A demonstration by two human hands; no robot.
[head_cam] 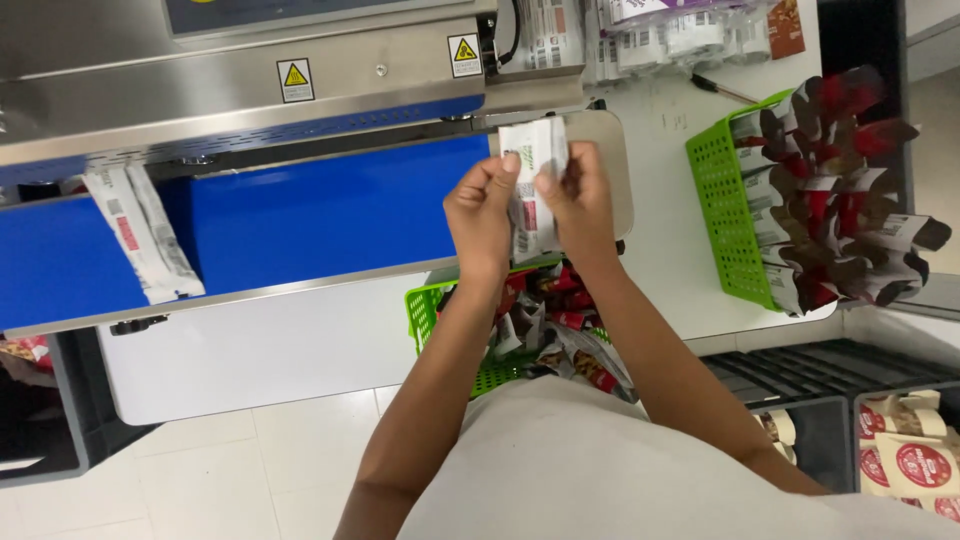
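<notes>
**Both hands on a pouch at the mouth of the sealer**

While you stand before the long steel sealing machine (250, 90), your left hand (482, 210) and your right hand (575, 200) are both closed on one small white flat pouch with a red patch (533, 185). The fingertips pinch its upper part from both sides, it seems to keep the open edge flat and straight. You hold the pouch upright, just beside the right end of the blue conveyor belt (300, 220), under the steel head of the machine.

On the belt, far to the left, another white sealed pouch (145, 235) lies alone. A low green plastic basket with loose pouches (425, 315) is under your forearms, close to your body, so each piece is near to the hands. A second green basket packed with upright dark and red pouches (725, 200) stands on the white table at your right.

Your fingers hide the middle of the pouch, and its print is too small to make out. The left end of the machine is cut off.
</notes>
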